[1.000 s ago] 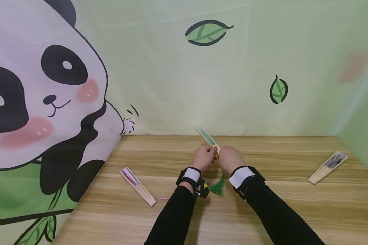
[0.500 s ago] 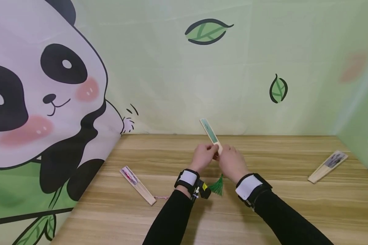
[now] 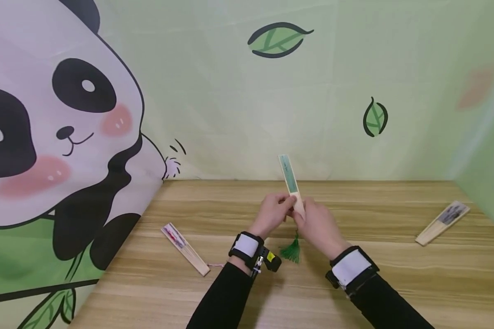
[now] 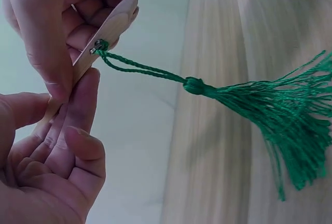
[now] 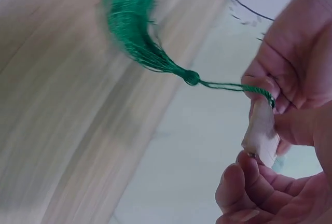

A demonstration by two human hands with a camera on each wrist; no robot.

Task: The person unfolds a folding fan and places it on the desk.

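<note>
A folded hand fan point(image 3: 289, 176) with a green leaf and pale wooden ribs stands tilted up over the table. My left hand point(image 3: 271, 213) pinches it low down, thumb on the near face. On the other side my right hand point(image 3: 322, 228) grips its wooden end between thumb and fingers. From the fan's pivot a green tassel point(image 4: 280, 120) hangs on a looped cord, below the hands in the head view. In the right wrist view the fan's butt end point(image 5: 261, 133) shows between the fingers of both hands.
On the wooden table point(image 3: 378, 292) a folded fan with a pink and purple print point(image 3: 185, 249) lies at left, its pink cord running toward my left sleeve. Another folded fan, grey-printed point(image 3: 442, 223), lies at right. A panda-printed backdrop point(image 3: 214, 91) rises behind the table.
The green fan has swung more upright and its tip has moved right and up. My right hand has shifted slightly right and nearer, its forearm turned outward. Both other fans stay put.
</note>
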